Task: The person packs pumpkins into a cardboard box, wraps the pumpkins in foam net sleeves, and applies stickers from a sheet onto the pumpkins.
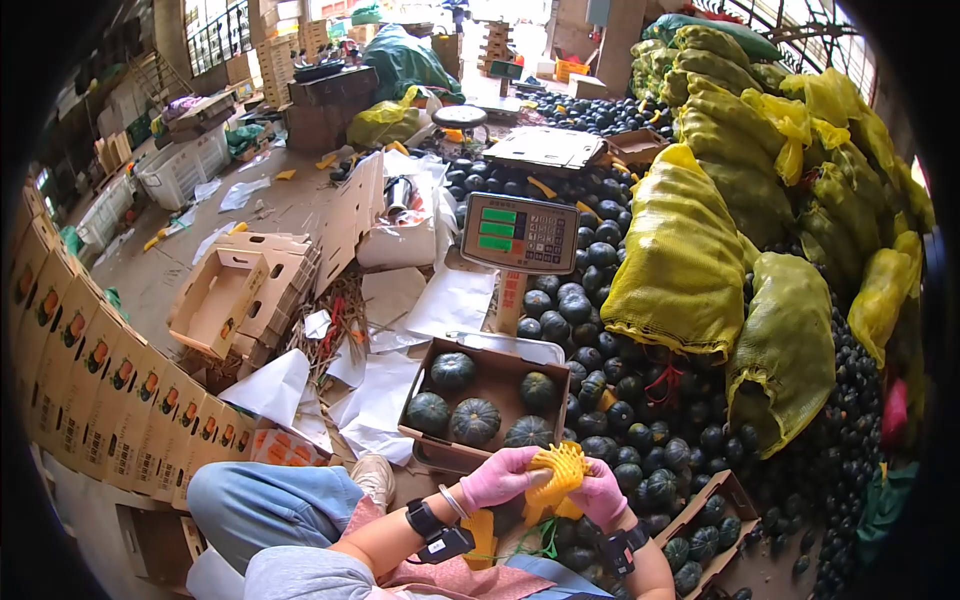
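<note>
My left hand (500,478), in a pink glove, grips the left side of a yellow foam net (556,474). The net's right side is in my right hand (600,493), also gloved in pink. Whether anything is inside the net cannot be made out. Just beyond my hands, an open cardboard box (500,385) holds several dark green squashes (475,421) on the platform of a scale. The scale's display (519,232) stands upright behind the box. More yellow foam nets (481,535) lie by my lap.
A large pile of green squashes (592,387) spreads to the right, with full yellow net sacks (680,255) behind it. Another box of squashes (704,541) sits at lower right. Stacked cartons (240,290), white paper (455,300) and a row of flattened boxes (110,365) lie left.
</note>
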Available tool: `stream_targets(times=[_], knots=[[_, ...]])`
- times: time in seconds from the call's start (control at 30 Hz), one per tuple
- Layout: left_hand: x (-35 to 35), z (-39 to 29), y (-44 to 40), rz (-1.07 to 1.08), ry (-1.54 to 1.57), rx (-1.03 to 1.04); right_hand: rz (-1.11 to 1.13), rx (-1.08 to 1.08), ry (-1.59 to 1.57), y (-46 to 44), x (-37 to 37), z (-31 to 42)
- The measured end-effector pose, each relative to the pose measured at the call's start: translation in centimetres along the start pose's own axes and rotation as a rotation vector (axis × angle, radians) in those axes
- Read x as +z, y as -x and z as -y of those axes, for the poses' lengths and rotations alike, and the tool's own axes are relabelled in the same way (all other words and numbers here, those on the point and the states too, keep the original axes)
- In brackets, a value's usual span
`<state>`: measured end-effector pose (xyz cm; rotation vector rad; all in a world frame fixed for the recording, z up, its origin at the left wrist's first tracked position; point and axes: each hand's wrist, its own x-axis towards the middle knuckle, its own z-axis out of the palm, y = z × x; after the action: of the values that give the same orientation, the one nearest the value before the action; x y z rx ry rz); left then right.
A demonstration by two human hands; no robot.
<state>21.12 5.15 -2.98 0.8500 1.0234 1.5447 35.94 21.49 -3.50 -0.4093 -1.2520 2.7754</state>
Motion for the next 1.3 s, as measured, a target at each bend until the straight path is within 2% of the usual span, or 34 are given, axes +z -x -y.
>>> stream_targets(times=[0.03, 0.13, 0.17, 0.27, 0.3, 0.4, 0.5, 0.6, 0.63, 0.73, 0.8, 0.83, 0.87, 0.9, 0.93, 1.0, 1.03, 1.07, 1.13, 1.17, 1.2, 1.27, 1.3], knots=[[0.3, 0.2, -0.3, -0.069, -0.035, 0.052, 0.044, -0.072, 0.045, -0.2, -0.3, -0.5], [0.8, -0.5, -0.7, -0.232, -0.460, 0.412, -0.047, -0.230, -0.019, -1.0, 2.1, -1.1], [0.9, -0.4, -0.8, -0.297, -0.502, 0.475, -0.050, -0.238, 0.319, -1.1, 2.9, -0.5], [1.2, -1.3, -0.4, -0.407, -0.623, 0.495, 0.086, -0.164, 0.033, -1.7, 4.7, 0.2], [0.9, -1.9, -0.3, -0.384, -0.790, 0.593, 0.134, -0.135, -0.032, -1.9, 4.7, 0.1], [1.3, -1.5, 0.0, -0.394, -0.795, 0.494, 0.175, -0.124, -0.065, -1.5, 5.0, 0.4], [1.6, -1.6, 0.1, -0.379, -0.683, 0.427, 0.029, -0.216, 0.211, -1.3, 3.8, -0.6], [1.4, -1.7, 0.3, -0.311, -0.752, 0.610, -0.140, -0.112, 0.306, -1.1, 3.9, -0.2], [1.5, -1.9, 0.6, -0.303, -0.723, 0.598, -0.169, -0.110, 0.415, -0.6, 5.4, 0.7], [0.9, -2.0, 1.8, -0.131, -0.473, 0.269, -0.081, -0.087, 0.516, -1.1, 3.8, 0.2], [-0.6, -2.2, 2.9, 0.143, -0.015, -0.060, -0.040, -0.090, 0.647, -0.8, 3.9, 0.4], [-1.2, -2.6, 3.7, 0.262, 0.122, -0.233, 0.027, -0.069, 0.591, -0.3, 4.4, 0.9], [-1.5, -3.2, 4.0, 0.421, 0.178, -0.240, 0.092, -0.061, 0.531, -0.1, 4.7, 1.2], [-2.0, -3.2, 4.2, 0.499, 0.120, -0.274, 0.193, -0.057, 0.293, 0.0, 4.1, 0.4], [-2.4, -3.4, 4.1, 0.581, 0.056, -0.298, 0.320, 0.062, 0.130, 0.8, 4.4, 0.7], [-2.6, -4.2, 4.0, 0.498, -0.010, -0.362, 0.395, 0.428, 0.156, 2.0, 4.9, 1.9], [-2.6, -2.7, 4.0, 0.264, -0.055, -0.304, 0.422, 0.387, 0.172, 1.9, 5.4, 0.6], [-2.3, -1.4, 4.1, 0.038, 0.140, -0.251, 0.298, 0.568, 0.399, 1.9, 4.4, -0.8], [0.3, -1.1, 3.3, -0.308, 0.829, -0.283, 0.171, 0.456, 0.054, 1.1, 2.9, -1.5], [0.1, -1.0, 3.3, -0.248, 0.842, -0.335, 0.188, 0.255, -0.016, 0.2, 2.4, -0.4], [-0.1, -0.9, 3.4, -0.187, 0.853, -0.385, -0.010, 0.030, 0.006, -0.3, 4.5, 0.3], [-2.2, -0.2, 3.8, -0.087, 0.525, -0.431, 0.055, 0.087, -0.006, -1.4, 5.0, 1.1], [-4.1, -0.3, 3.8, -0.003, 0.309, -0.336, 0.085, 0.135, -0.012, -2.0, 5.5, 1.5]])
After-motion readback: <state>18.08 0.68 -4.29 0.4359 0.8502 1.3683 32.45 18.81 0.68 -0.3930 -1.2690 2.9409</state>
